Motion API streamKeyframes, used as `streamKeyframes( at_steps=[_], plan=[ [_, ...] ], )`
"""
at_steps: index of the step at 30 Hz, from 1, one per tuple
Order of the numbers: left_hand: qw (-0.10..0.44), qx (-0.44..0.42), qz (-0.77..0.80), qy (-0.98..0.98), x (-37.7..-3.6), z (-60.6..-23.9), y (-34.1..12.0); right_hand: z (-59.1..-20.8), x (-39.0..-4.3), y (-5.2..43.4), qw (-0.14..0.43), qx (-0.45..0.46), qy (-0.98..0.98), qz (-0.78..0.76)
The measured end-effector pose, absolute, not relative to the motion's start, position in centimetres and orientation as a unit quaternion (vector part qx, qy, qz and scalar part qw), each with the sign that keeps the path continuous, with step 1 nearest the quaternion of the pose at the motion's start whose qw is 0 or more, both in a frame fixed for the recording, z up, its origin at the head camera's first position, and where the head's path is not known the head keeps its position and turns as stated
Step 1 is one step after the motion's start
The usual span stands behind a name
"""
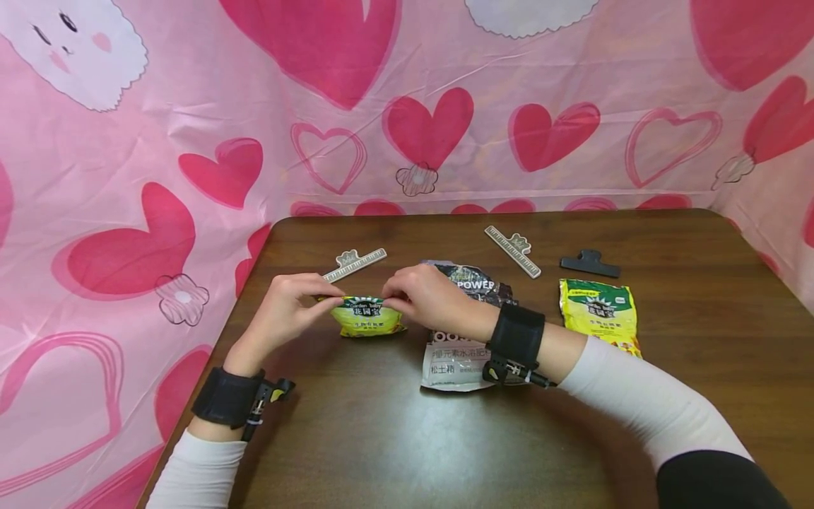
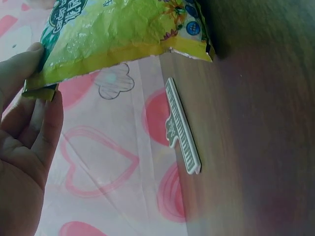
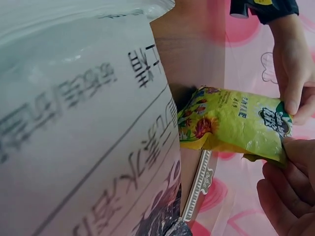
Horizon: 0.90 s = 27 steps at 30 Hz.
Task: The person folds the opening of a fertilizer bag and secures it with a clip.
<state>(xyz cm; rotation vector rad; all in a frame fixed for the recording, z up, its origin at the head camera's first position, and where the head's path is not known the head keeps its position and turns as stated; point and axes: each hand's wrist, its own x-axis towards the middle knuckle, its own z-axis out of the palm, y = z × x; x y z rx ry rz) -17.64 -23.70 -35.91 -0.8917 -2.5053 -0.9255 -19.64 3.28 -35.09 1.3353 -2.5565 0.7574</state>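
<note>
Yellow-green packet [image 1: 367,316] stands on the bench [image 1: 381,438], left of centre; left hand [image 1: 286,311] and right hand [image 1: 422,297] fingers pinch its top edge, apparently keeping it upright and taut.

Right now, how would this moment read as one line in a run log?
left hand: pinches yellow-green packet top edge | right hand: pinches same edge | packet: on table | nearby: ruler-shaped clip

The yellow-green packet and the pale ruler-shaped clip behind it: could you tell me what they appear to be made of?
Yellow-green packet: apparently thin glossy plastic film; it crinkles and glints, with a pale inner layer at its edge. Ruler-shaped clip: probably moulded matte plastic, rigid, pale grey with raised markings.
</note>
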Motion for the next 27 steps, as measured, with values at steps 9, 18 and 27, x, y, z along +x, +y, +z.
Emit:
streamKeyframes(
  at_steps=[9, 18, 27],
  plan=[
    [0.151, -0.288, -0.337, -0.883, -17.4, -36.0, -24.4, -35.3, -19.6, 4.0, 0.079, 0.446, -0.856, 0.25],
    [0.123, -0.282, -0.351, -0.884, -17.3, -36.0, -24.6, -35.6, -19.5, 4.4, 0.084, 0.442, -0.856, 0.255],
    [0.097, -0.289, -0.359, -0.882, -17.3, -35.7, -24.6, -35.8, -19.6, 4.5, 0.107, 0.446, -0.848, 0.267]
  ],
)
